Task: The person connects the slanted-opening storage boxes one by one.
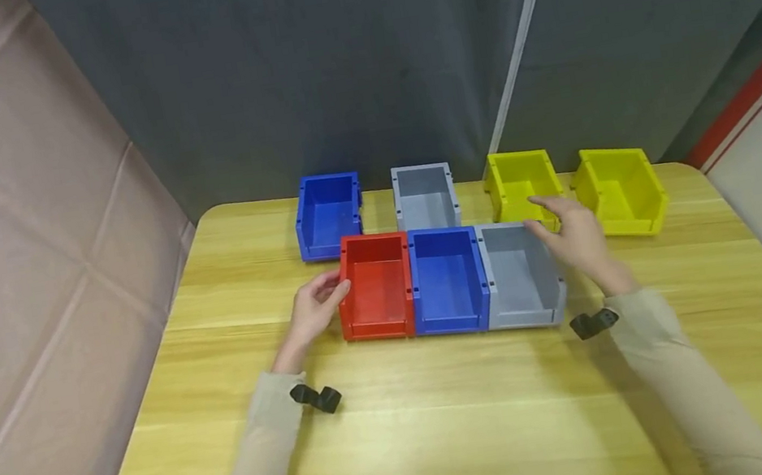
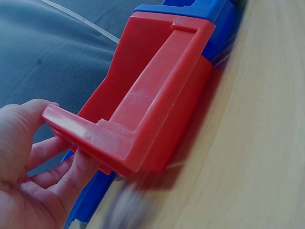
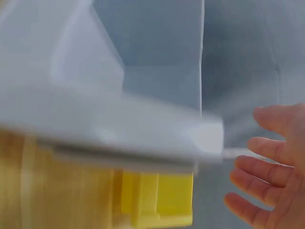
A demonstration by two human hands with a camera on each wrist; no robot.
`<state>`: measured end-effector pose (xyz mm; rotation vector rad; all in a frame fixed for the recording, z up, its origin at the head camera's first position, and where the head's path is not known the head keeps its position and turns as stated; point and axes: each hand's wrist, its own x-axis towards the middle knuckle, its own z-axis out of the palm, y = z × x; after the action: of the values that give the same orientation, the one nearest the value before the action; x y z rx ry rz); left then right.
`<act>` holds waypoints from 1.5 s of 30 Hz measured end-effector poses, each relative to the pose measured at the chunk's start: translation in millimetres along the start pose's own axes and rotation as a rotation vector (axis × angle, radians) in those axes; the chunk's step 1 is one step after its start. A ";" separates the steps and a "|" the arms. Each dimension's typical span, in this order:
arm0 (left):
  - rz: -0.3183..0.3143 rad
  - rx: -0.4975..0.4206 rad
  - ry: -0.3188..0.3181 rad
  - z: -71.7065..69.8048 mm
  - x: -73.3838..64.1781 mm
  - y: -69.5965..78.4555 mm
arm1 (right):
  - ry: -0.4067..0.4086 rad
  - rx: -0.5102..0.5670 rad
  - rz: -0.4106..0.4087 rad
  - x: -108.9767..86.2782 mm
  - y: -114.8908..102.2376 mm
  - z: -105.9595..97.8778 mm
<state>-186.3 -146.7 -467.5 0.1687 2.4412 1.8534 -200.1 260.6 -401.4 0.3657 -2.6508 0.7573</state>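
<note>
A red open-front storage bin [image 1: 376, 291], a blue bin [image 1: 447, 281] and a grey bin [image 1: 516, 275] stand side by side in a row, their walls touching. At the row's left end my left hand [image 1: 314, 310] pinches the red bin's side wall, thumb at the rim and fingers outside, as the left wrist view also shows. My right hand [image 1: 576, 237] is beside the grey bin's right rear corner. In the right wrist view its fingers [image 3: 259, 186] are extended and spread, apart from the grey bin's wall [image 3: 157, 129].
Behind the row stand another blue bin [image 1: 329, 216], another grey bin [image 1: 425, 198] and two yellow bins, one [image 1: 520, 180] behind my right hand and one [image 1: 622, 193] farther right. A dark curtain [image 1: 327, 73] hangs behind the wooden table [image 1: 453, 424].
</note>
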 end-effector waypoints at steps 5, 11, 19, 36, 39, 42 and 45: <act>0.002 0.004 -0.009 -0.4 0.9 0.2 | 0.054 0.045 0.089 -1.2 14.2 -13.3; -0.013 0.006 -0.003 -0.4 0.2 0.9 | 0.115 0.068 0.155 -1.3 33.2 -25.9; -0.022 -0.011 -0.006 -0.4 -1.1 2.3 | 0.153 0.057 0.212 -2.6 58.5 -39.1; -0.014 -0.024 -0.011 -0.4 -3.3 6.8 | 0.122 0.004 0.460 11.0 123.6 -62.2; -0.004 -0.013 -0.023 -0.9 -5.7 13.3 | 0.131 0.008 0.490 12.2 135.0 -64.0; 0.002 -0.001 -0.025 -1.4 -9.2 22.9 | 0.148 -0.016 0.498 11.7 141.5 -64.6; -0.008 -0.010 -0.026 -1.7 -12.4 31.1 | 0.155 -0.025 0.518 11.0 145.8 -64.1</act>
<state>-172.8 -141.7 -437.2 0.1803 2.4114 1.8486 -242.3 414.2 -412.7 -0.3900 -2.6212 0.8555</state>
